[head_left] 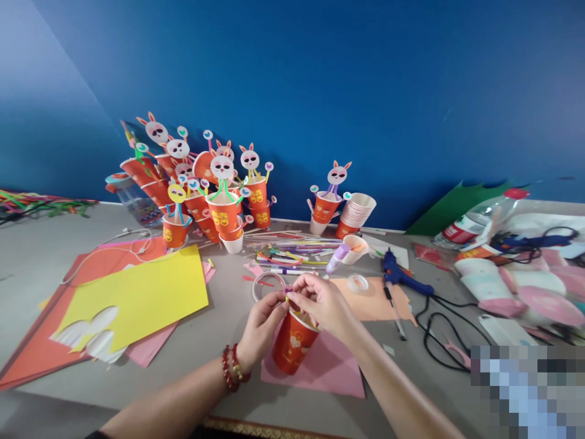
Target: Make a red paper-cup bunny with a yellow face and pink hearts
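A red paper cup [296, 341] with gold print stands on a pink paper sheet [340, 372], tilted slightly. At its rim both hands come together. My left hand [265, 320] is closed in a pinch around a thin yellow pipe cleaner [287, 299]. Pinched by my right hand [320, 302] is a small purple piece [289, 290] at the tip of that pipe cleaner. The fingers partly cover both, so the piece's full shape is hidden. Just behind the hands lies a roll of tape [258, 285].
Finished rabbit cups [223, 210] crowd the back left. Near the wall stands a stack of paper cups [359, 210]. Loose pipe cleaners [292, 250] lie behind the hands. Yellow paper [155, 292] covers the left; a blue glue gun [402, 274] with its cord lies right, near a bottle [479, 219].
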`<state>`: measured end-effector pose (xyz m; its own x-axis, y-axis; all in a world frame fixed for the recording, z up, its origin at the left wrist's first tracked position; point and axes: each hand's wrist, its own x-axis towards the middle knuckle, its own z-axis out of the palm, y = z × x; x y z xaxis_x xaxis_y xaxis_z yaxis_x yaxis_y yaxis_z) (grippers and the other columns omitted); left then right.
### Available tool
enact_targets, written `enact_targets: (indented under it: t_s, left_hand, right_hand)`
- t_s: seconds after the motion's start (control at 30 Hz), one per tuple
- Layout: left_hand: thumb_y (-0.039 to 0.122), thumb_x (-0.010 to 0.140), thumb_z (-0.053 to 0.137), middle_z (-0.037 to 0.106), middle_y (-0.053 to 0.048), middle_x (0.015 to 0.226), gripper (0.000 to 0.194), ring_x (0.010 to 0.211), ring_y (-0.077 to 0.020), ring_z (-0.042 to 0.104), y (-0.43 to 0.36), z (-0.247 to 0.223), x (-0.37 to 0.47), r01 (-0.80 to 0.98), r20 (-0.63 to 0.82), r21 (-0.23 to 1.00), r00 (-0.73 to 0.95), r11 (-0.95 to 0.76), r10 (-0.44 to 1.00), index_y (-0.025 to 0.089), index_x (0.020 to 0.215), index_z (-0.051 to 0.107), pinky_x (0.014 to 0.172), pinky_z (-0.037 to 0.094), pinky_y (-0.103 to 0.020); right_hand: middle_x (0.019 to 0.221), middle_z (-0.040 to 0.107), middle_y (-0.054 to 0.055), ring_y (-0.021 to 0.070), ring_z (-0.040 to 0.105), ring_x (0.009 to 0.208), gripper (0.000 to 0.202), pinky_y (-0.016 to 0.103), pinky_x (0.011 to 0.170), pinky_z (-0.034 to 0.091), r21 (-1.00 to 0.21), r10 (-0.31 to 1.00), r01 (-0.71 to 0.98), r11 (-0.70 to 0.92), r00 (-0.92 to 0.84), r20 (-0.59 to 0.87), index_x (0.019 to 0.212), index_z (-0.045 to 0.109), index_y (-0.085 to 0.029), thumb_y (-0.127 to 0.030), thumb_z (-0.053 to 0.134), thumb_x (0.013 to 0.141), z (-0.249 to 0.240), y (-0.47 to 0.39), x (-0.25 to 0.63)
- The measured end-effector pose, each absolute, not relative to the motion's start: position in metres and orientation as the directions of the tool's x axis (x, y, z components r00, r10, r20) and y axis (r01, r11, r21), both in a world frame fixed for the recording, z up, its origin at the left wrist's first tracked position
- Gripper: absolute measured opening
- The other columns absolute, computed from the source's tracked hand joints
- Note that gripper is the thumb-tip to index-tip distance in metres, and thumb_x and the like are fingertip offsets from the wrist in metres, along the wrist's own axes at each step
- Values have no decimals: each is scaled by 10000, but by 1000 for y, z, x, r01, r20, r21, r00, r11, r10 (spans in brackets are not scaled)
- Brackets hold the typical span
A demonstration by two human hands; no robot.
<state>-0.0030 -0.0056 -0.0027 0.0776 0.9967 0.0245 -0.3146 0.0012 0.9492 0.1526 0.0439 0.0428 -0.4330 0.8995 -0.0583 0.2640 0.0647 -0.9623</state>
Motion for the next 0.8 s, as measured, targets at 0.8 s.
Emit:
enact_targets:
  t_s: [0.8]
  left_hand:
    - [306,953,532,681,-46,911,233,864,-195,625,-7,4,-8,-85,188,980,120,-179,975,201,1044,720,805,480,-280]
  right_hand:
    - [518,558,-68,68,433,378,193,151,364,322,-961,880,274,42,-466,-94,900,601,-209,-398,623,869,54,43,152]
